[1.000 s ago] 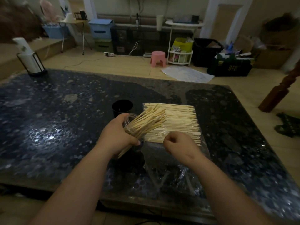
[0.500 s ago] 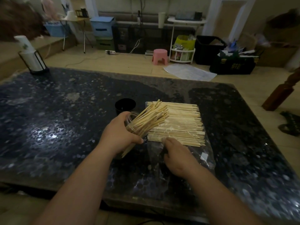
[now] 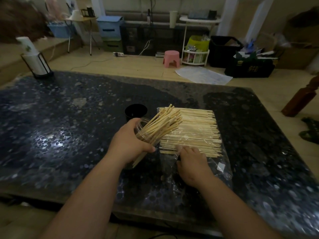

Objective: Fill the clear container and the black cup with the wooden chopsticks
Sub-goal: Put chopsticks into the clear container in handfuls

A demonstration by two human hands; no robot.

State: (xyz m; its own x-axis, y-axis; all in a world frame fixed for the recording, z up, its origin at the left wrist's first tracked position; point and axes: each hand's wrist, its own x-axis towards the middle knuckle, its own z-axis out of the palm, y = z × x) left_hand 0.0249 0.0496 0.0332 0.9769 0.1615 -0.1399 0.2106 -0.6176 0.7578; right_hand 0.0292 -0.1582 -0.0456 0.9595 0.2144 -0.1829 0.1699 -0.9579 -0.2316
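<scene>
The left hand (image 3: 127,144) grips the clear plastic container (image 3: 141,125), tipped rightward toward the flat pile of pale wooden chopsticks (image 3: 195,130), likely so more slide in beside the bundle (image 3: 164,122) fanning from its mouth. The round black cup (image 3: 136,111) stands just beyond it, apparently unfilled. The right hand (image 3: 191,163) rests at the pile's near edge on the crinkled clear plastic bag (image 3: 222,169); whether it pinches anything, I cannot tell. A second ago it was fisted farther up the pile; the container's tilt is unchanged.

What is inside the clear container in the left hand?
A bundle of wooden chopsticks fans out of the tilted clear container. The left hand wraps its body, hiding how deep they sit.
</scene>
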